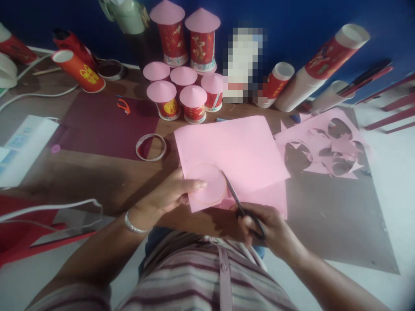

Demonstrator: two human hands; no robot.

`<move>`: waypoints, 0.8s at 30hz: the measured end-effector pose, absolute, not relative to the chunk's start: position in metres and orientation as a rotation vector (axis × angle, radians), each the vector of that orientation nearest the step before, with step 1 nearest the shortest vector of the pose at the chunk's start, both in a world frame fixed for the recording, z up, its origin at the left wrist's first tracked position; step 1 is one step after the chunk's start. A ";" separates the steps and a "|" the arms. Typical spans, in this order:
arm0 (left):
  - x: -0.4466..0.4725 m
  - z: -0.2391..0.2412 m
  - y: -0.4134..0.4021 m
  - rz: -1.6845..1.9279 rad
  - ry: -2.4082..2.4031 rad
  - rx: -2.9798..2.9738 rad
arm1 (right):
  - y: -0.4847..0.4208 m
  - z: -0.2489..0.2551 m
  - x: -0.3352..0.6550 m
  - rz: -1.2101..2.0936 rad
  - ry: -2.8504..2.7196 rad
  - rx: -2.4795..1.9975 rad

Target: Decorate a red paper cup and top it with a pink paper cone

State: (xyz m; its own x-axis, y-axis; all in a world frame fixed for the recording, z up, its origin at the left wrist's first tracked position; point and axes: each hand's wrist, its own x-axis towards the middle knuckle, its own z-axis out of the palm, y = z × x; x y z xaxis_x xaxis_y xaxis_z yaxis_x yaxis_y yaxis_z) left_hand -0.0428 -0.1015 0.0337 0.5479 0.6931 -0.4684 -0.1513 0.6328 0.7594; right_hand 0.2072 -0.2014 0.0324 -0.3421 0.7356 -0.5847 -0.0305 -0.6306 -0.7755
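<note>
1. Pink sheet [233, 147], which looks thin like paper or light card, is at the near edge of the desk [97, 172], in front of the person. Its near left corner carries a drawn circle [214, 185] and reaches beyond the desk edge; another pink sheet [275, 196] is partly visible under it.
2. Left hand [173, 190] has its grip closed on this corner: the thumb presses inside the circle, and the fingers go below, mostly hidden.
3. Right hand [266, 218] has its grip wrapped around the handles of the black scissors [235, 196]. The blades look nearly together, but I cannot tell exactly how far apart they are.
4. What could go wrong, in my judgement: the blade tips are just beside the circle's right side, so a small turn of the wrist could bring a cut inside the line. If the left grip becomes loose, the thin sheet could bend and the cut become ragged. The lower sheet could also be caught by the blades.
5. The scissors point away from the person and to the left; their long axis runs slantwise from the right hand. The sheet's long axis runs roughly from left to right, a little tilted.
</note>
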 end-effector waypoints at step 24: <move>-0.046 0.037 -0.099 0.510 0.821 0.741 | -0.198 0.034 0.211 2.073 -0.832 -1.428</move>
